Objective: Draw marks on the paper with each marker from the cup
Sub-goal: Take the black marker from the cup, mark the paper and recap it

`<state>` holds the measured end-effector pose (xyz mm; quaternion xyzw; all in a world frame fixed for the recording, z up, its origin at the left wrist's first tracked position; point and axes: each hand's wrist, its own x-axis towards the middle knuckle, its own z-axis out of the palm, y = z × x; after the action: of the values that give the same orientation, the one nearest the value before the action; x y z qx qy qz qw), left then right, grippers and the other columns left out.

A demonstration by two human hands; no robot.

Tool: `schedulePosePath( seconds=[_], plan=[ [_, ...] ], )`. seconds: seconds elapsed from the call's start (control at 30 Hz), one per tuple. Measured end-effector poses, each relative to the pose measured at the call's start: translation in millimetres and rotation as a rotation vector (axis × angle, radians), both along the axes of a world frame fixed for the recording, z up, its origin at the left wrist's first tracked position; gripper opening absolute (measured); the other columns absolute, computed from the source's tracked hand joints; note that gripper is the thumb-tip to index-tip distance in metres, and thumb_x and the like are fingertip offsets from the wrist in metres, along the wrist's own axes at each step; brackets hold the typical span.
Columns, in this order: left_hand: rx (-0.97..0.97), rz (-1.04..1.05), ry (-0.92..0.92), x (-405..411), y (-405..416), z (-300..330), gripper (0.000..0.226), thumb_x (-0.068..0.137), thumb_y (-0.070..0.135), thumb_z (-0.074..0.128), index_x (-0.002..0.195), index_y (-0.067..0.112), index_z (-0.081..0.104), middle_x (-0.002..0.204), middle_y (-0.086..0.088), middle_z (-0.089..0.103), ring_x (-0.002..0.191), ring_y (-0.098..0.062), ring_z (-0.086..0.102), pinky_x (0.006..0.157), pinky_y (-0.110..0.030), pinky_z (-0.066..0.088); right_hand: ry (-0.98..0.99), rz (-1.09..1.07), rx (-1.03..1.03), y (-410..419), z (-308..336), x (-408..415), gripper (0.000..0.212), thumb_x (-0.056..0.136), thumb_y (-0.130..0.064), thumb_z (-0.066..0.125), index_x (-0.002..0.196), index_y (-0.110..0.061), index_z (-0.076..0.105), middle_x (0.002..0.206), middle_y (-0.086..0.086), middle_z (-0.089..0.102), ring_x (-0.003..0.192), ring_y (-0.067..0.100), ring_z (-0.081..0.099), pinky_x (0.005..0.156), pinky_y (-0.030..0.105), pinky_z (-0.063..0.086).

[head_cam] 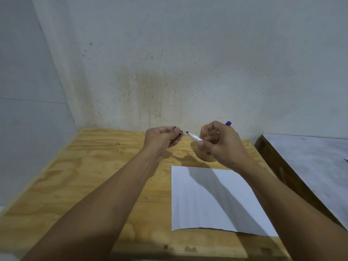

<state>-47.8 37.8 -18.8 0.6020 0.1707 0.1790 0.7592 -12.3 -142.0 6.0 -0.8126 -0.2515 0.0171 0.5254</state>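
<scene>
Hands w/ cap, marker hide cup; paper near.

The right hand hides most of the cup and all but the blue tip of another marker. The cap is mostly buried in the left hand.

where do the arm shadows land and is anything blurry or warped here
Head view: soft arm shadows cross the paper diagonally and darken the table near the cup; edges bow from the wide-angle lens; the lower left corner is smeared, no glare.
</scene>
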Motion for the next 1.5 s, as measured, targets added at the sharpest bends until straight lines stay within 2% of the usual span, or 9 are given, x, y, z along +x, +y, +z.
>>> schedulePosePath(
  seconds=[0.1,0.2,0.3,0.4,0.63,0.77,0.97,1.13,1.5],
  plan=[
    [0.285,0.142,0.115,-7,18,-22,0.006,0.074,0.014,0.076,0.074,0.011,0.071,0.080,-0.010,0.071,0.073,-0.019,0.066,0.062,-0.035,0.058,0.140,0.116,0.134,-3,-4,-6,0.007,0.096,0.002,0.055,0.093,-0.001,0.060,0.084,0.019,0.063,0.062,0.022,0.067,0.054,0.037,0.058],
    [0.562,0.133,0.201,-17,24,-45,0.005,0.075,0.010,0.074,0.074,0.007,0.070,0.072,-0.005,0.066,0.067,-0.016,0.063,0.053,-0.024,0.054,0.505,0.186,0.367,-4,-6,-6,0.026,0.099,0.006,0.043,0.103,0.002,0.068,0.094,0.025,0.067,0.073,0.030,0.071,0.063,0.040,0.062],
    [0.837,0.078,0.268,-22,28,-61,0.007,0.074,0.013,0.076,0.078,0.008,0.072,0.072,-0.008,0.070,0.067,-0.019,0.063,0.061,-0.024,0.046,0.719,0.260,0.602,-1,-16,-4,0.030,0.091,0.011,0.048,0.113,0.004,0.067,0.092,0.024,0.068,0.078,0.029,0.071,0.075,0.044,0.063],
    [0.905,0.086,0.230,-22,29,-67,0.011,0.073,0.016,0.076,0.080,0.009,0.072,0.074,-0.007,0.070,0.069,-0.018,0.061,0.064,-0.024,0.044,0.665,0.345,0.678,3,-32,-3,0.039,0.081,0.007,0.060,0.118,-0.002,0.064,0.086,0.014,0.063,0.079,0.023,0.066,0.079,0.043,0.061],
    [0.934,0.153,0.154,-28,34,-77,0.047,0.072,0.015,0.075,0.114,0.010,0.055,0.097,-0.001,0.056,0.092,-0.017,0.055,0.083,-0.030,0.048,0.450,0.094,0.407,38,-59,-1,0.019,0.095,-0.016,0.061,0.102,0.000,0.069,0.087,0.010,0.065,0.067,0.013,0.064,0.058,0.027,0.058],
    [1.064,0.174,-0.093,-51,21,-74,0.017,0.074,0.014,0.072,0.085,0.014,0.058,0.085,0.004,0.054,0.076,-0.009,0.049,0.066,-0.013,0.037,0.491,0.059,0.448,54,-70,-9,0.015,0.093,0.003,0.060,0.097,0.017,0.060,0.074,0.021,0.057,0.047,0.018,0.062,0.053,0.031,0.059],
    [1.259,-0.119,0.071,-61,11,-81,0.043,0.071,0.047,0.071,0.109,0.026,0.068,0.104,0.005,0.060,0.100,-0.014,0.043,0.088,-0.032,0.038,0.439,0.047,0.426,57,-87,-12,0.010,0.081,0.020,0.063,0.086,0.024,0.054,0.072,0.019,0.054,0.057,0.022,0.059,0.054,0.028,0.055],
    [1.278,-0.134,0.111,-61,11,-81,0.044,0.074,0.052,0.066,0.112,0.029,0.066,0.113,0.007,0.057,0.108,-0.013,0.040,0.097,-0.035,0.035,0.345,0.004,0.384,55,-93,-11,0.012,0.081,0.014,0.067,0.086,0.021,0.059,0.073,0.018,0.060,0.060,0.012,0.063,0.054,0.023,0.055],
    [1.230,-0.134,0.124,-61,12,-82,0.046,0.074,0.051,0.066,0.113,0.027,0.066,0.114,0.008,0.054,0.111,-0.011,0.037,0.100,-0.034,0.032,0.387,0.037,0.416,56,-100,-3,0.013,0.079,0.014,0.070,0.084,0.021,0.060,0.073,0.020,0.063,0.067,0.024,0.066,0.065,0.034,0.060]
  ],
)
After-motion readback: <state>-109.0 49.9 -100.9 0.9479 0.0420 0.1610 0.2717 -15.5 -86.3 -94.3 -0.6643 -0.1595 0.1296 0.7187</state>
